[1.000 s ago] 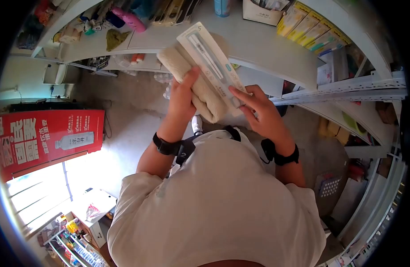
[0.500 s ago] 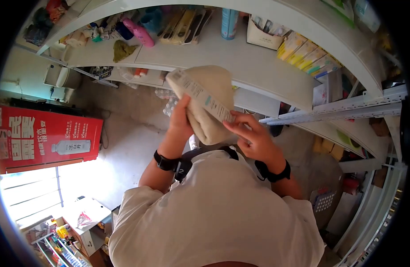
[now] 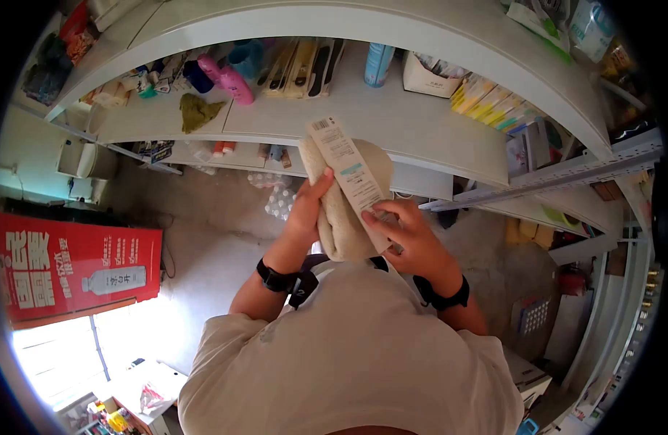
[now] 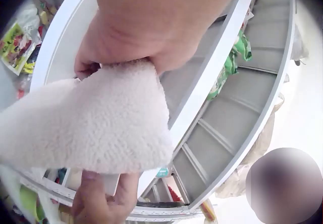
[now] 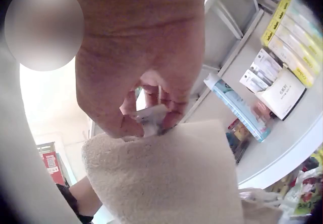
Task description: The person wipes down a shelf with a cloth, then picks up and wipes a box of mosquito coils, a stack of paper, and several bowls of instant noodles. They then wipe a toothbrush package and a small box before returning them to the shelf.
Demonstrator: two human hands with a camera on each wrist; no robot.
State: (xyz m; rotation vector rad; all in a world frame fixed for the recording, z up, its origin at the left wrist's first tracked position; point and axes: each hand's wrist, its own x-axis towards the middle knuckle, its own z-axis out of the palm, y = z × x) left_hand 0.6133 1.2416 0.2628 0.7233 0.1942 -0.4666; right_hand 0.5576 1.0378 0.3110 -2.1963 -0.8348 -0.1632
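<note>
A long, flat white cardboard package (image 3: 352,174) lies across a folded cream terry towel (image 3: 343,230), its long axis running from 11 o'clock to 5 o'clock in the head view. The right hand (image 3: 410,230) is nearer to it, pinching it at the 5 o'clock end between thumb and fingers — the barcode end points away, toward 11 o'clock. The left hand (image 3: 303,214) grips the towel from the package's 8 o'clock side, thumb on top; its fingertips are hidden underneath. A grey-white shelf (image 3: 428,119) stands beyond, at 12 to 1 o'clock. A second ago the package's clear front faced up; now its printed back does — turned over, while both hands keep their holds.
</note>
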